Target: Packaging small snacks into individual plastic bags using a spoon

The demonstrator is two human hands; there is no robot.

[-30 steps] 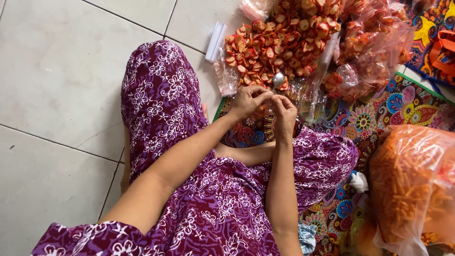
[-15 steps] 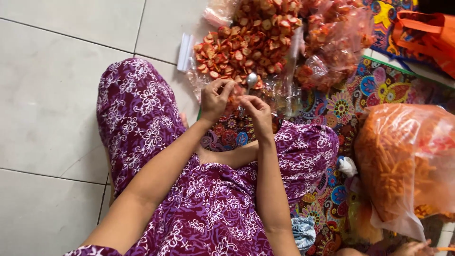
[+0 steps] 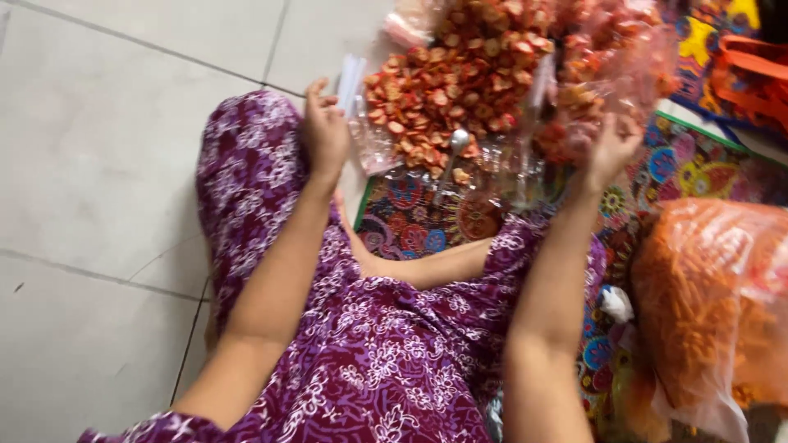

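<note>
A: Two hands up and apart over the snack pile. Left hand [image 3: 324, 131] raised at the near-left edge of the heap, fingers loosely curled, thumb out; nothing clearly pinched. Sat right beside a stack of clear empty bags [image 3: 351, 82] on the tile.

B: Right?

A: Right hand [image 3: 609, 148] lifted at the far side, blurred. Fingers seemed bunched against a filled clear bag [image 3: 611, 74] of the same reddish pieces. Couldn't tell whether actually gripping the plastic.

B: Where was the product?

A: Heaped orange-red snack chips [image 3: 460, 74] on an opened clear plastic sheet, top centre, between both hands. Metal spoon [image 3: 453, 152] lying at the near edge of the heap, bowl toward the chips, handle pointing back toward the lap. Untouched by either hand.

B: Surface, room?

A: Floor-level setup. Pale grey floor tiles [image 3: 107, 164] with dark grout lines across the whole left half. Multicoloured patterned mat [image 3: 419, 221] under the pile and running right. Seated cross-legged, purple floral dress [image 3: 369, 344] filling the lower middle, one knee out over the tile.

B: Anything else nearby?

A: Big clear bag of orange stick snacks [image 3: 706, 303] at the right edge, on the mat. Orange strap or handle [image 3: 751, 66] top right, partly cut off. Small white crumpled scrap [image 3: 614, 302] beside the right forearm. Motion blur throughout the right side, fine detail lost there.
</note>
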